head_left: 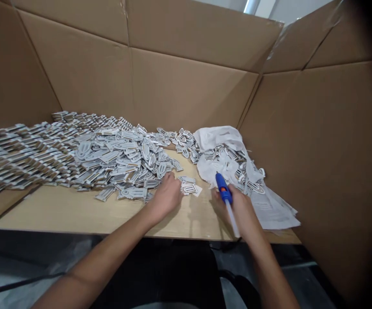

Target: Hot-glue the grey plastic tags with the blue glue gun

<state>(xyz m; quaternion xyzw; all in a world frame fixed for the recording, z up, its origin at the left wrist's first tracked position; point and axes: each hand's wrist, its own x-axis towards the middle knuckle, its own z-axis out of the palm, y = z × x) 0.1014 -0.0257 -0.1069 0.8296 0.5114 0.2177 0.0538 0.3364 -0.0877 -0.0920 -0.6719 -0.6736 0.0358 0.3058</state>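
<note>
My right hand (239, 206) is wrapped round a blue hot glue gun (224, 189), its nozzle pointing away from me. A long whitish glue stick (233, 219) sticks out of the gun's back end. Curled and closed, my left hand (167, 194) is low over the table at the edge of a heap of small grey flat cut-out pieces (124, 156). Its fingertips are hidden, so what they hold does not show. Just right of that hand lies a white cut-out piece with dark outlines (188, 189), touching a small pale square of paper (198, 191).
Stacked rows of similar pieces (21, 156) fill the left side. At the right, crumpled white paper (220, 136) partly covers more pieces (253, 184), with flat sheets (276, 210) below. Tall cardboard walls (192, 86) surround the wooden tabletop (73, 210). A black cable (21, 282) hangs lower left.
</note>
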